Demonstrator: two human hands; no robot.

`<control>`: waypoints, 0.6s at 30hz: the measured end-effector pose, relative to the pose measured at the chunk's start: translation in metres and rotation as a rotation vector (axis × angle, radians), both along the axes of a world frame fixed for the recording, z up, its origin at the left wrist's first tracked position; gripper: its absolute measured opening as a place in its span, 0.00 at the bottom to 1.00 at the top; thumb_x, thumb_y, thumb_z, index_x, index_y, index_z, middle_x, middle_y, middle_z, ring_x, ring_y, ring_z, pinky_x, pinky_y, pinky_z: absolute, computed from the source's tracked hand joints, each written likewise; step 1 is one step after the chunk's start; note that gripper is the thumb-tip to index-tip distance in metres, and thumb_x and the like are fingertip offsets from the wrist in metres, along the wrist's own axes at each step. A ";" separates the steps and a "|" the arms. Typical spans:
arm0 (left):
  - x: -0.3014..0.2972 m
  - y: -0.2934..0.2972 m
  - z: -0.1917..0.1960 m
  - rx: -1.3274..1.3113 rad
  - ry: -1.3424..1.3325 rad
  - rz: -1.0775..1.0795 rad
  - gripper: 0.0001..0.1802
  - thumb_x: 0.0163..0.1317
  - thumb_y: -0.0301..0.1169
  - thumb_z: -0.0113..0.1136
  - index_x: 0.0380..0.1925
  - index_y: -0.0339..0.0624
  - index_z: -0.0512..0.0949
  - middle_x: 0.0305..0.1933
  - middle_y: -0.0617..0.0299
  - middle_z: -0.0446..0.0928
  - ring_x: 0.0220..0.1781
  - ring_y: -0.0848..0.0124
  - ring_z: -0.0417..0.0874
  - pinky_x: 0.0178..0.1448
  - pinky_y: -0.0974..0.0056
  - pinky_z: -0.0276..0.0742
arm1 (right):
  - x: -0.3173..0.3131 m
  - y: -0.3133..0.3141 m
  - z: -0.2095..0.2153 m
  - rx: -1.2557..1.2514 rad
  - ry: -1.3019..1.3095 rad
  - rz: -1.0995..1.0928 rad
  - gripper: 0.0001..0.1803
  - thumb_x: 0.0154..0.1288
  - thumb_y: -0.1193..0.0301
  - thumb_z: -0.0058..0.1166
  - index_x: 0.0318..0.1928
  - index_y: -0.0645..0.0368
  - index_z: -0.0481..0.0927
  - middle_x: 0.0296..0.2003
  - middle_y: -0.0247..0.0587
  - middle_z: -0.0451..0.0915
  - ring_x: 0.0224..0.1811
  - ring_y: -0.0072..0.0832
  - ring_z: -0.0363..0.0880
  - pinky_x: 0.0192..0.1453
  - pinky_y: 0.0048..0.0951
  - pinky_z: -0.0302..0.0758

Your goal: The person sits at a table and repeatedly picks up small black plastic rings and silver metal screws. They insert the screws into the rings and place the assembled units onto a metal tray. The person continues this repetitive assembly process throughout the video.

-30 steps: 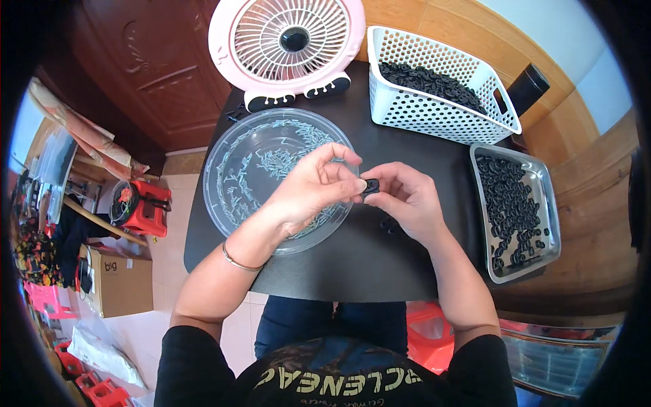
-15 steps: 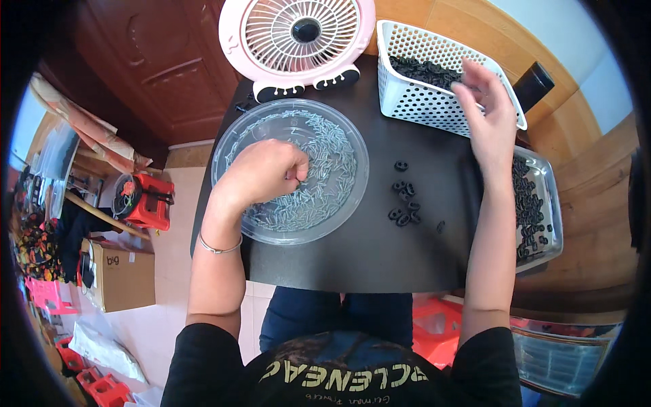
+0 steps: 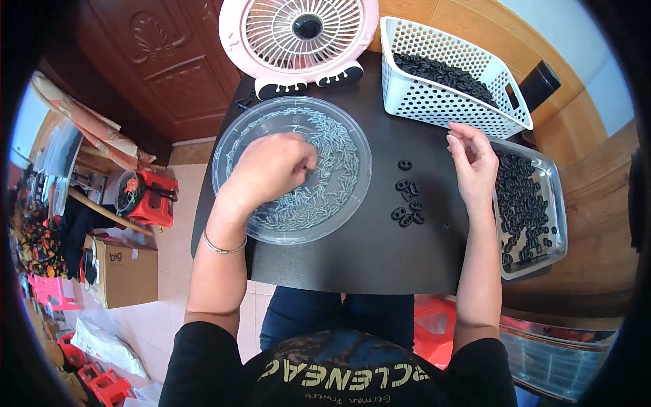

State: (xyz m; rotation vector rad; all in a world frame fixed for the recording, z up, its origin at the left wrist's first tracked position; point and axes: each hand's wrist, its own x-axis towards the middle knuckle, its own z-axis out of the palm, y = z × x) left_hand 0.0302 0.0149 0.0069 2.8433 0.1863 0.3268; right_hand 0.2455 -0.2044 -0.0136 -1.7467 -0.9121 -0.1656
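Note:
My left hand (image 3: 271, 169) rests inside a clear round plastic dish (image 3: 230, 146) full of small silvery screws, its fingers pinched together among them; what they hold I cannot tell. My right hand (image 3: 471, 163) hovers with loosely curled fingers and nothing in it, above the black table (image 3: 366, 251), between the white basket (image 3: 441, 102) and the metal tray (image 3: 553, 203). Several small black rubber rings (image 3: 407, 202) lie loose on the table between my hands.
The white perforated basket at the back right and the steel tray at the right edge both hold many black rings. A pink desk fan (image 3: 302, 34) stands at the back. A red stool (image 3: 146, 197) and a cardboard box (image 3: 125, 268) sit on the floor to the left.
A second ago both hands met at the table's middle over a black ring. My right hand reached to the basket, then drew back toward the tray. My left hand went into the screw dish.

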 end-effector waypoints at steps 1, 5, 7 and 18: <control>0.001 -0.001 0.002 -0.069 0.030 -0.028 0.07 0.39 0.23 0.57 0.22 0.42 0.76 0.24 0.59 0.73 0.28 0.63 0.76 0.32 0.63 0.71 | 0.000 0.000 0.000 0.004 -0.003 -0.004 0.09 0.54 0.79 0.54 0.38 0.60 0.78 0.31 0.34 0.75 0.30 0.15 0.74 0.32 0.15 0.69; 0.002 -0.010 0.007 -0.137 0.105 -0.058 0.05 0.39 0.24 0.58 0.21 0.42 0.75 0.24 0.60 0.73 0.28 0.63 0.77 0.32 0.62 0.71 | -0.002 0.000 0.002 0.003 -0.013 -0.005 0.09 0.54 0.79 0.54 0.38 0.60 0.79 0.30 0.33 0.75 0.27 0.15 0.73 0.31 0.15 0.69; 0.002 -0.012 0.005 -0.101 0.117 -0.050 0.04 0.39 0.24 0.58 0.19 0.41 0.75 0.24 0.60 0.73 0.28 0.63 0.77 0.32 0.62 0.71 | -0.003 -0.001 0.003 -0.004 -0.013 -0.005 0.09 0.54 0.79 0.54 0.38 0.60 0.79 0.29 0.34 0.75 0.27 0.14 0.72 0.31 0.15 0.68; 0.007 -0.022 0.001 -0.058 0.157 0.033 0.05 0.35 0.26 0.58 0.16 0.40 0.73 0.22 0.57 0.73 0.29 0.59 0.76 0.33 0.59 0.71 | -0.007 -0.021 0.028 -0.461 0.079 0.163 0.05 0.52 0.75 0.56 0.31 0.62 0.77 0.22 0.32 0.76 0.23 0.16 0.72 0.29 0.18 0.69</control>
